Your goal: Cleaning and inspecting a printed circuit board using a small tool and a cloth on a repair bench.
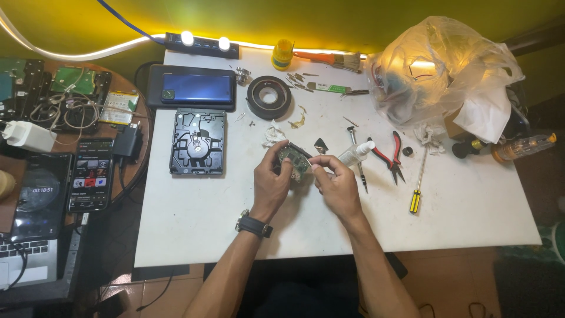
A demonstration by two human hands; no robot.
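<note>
The small green circuit board [296, 160] is up in both hands, just above the white counter [194, 229], a little to the right of the opened hard drive [198, 142] that lies flat there. The left hand [272, 181] is wrapped around the board's left side, fingers curled over the top edge and thumb under it, so it is clamped on the board. The right hand [336, 184] comes in from the other side with its fingertips pinched tight together at the board's right edge. I cannot tell if something tiny sits in that pinch; it is too small to see.

This looks like close work on the board itself, with one hand keeping it steady and the other picking at its edge. A job like this needs a firm, quiet hold from the left hand and very small, careful moves from the right.

Both forearms come up from the bottom and meet in the middle, wrists bent inward. The left wrist has a dark watch [253, 225] on it.

To the right of the board lie a thin screwdriver [356, 159], a small white bottle [356, 153], red pliers [391, 155] and a yellow-handled screwdriver [418, 184]. A crumpled tissue [273, 134] sits just beyond the board.
</note>
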